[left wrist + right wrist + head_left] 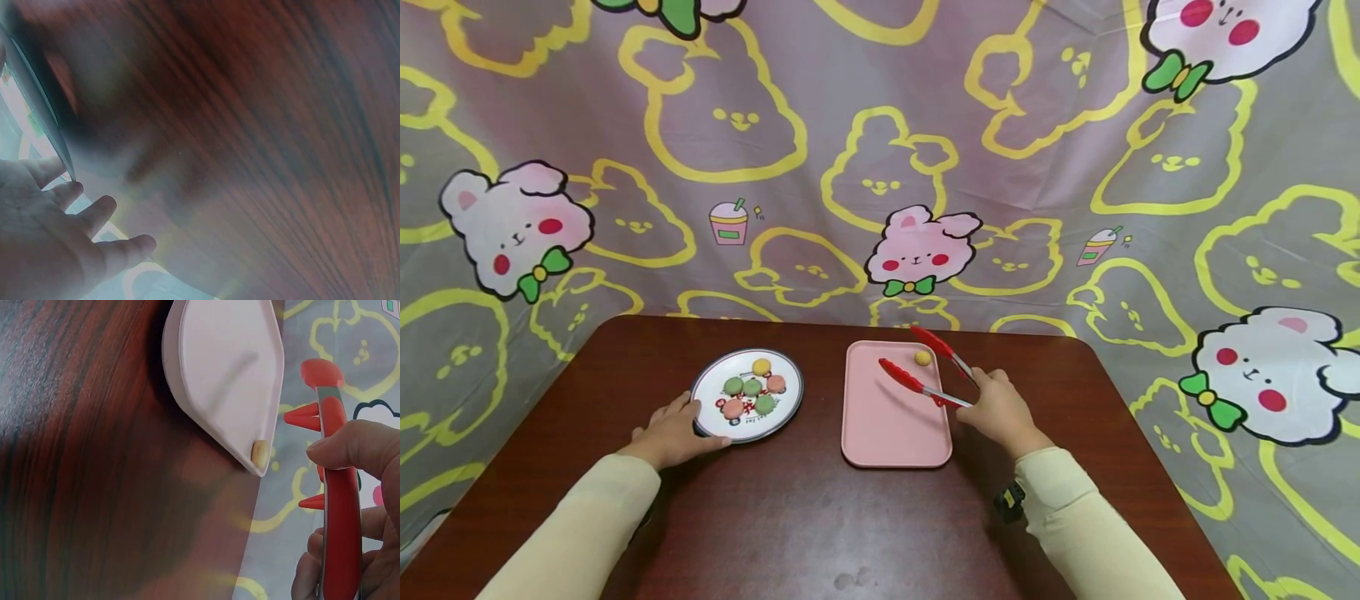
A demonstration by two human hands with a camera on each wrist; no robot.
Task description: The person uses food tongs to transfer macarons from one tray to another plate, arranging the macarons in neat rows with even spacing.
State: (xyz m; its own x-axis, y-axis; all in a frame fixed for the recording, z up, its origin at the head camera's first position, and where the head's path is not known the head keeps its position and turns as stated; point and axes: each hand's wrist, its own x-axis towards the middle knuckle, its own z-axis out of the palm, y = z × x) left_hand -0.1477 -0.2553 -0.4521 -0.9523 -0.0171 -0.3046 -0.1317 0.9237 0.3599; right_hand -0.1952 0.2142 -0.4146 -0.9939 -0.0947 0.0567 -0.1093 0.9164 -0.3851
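My left hand (pixel 673 433) rests against the left rim of a round white plate (pixel 793 375), thumb along its near edge and fingers loosely extended. Several yellow, green and pink macarons (pixel 752 387) lie on that plate. With my right hand (pixel 1002 408) I hold red-tipped metal tongs (pixel 901 375), whose arms are spread apart over the far right part of a pink tray (pixel 891 437). A single yellow macaron (pixel 922 357) sits in the tray's far right corner, between the tong arms in the head view. The right wrist view shows my thumb on the red grip of the tongs.
The dark wooden table (pixel 820 517) carries the plate on the left and the tray right of its middle. Behind the table's far edge hangs a cartoon-patterned curtain (pixel 805 200), which also runs along both sides.
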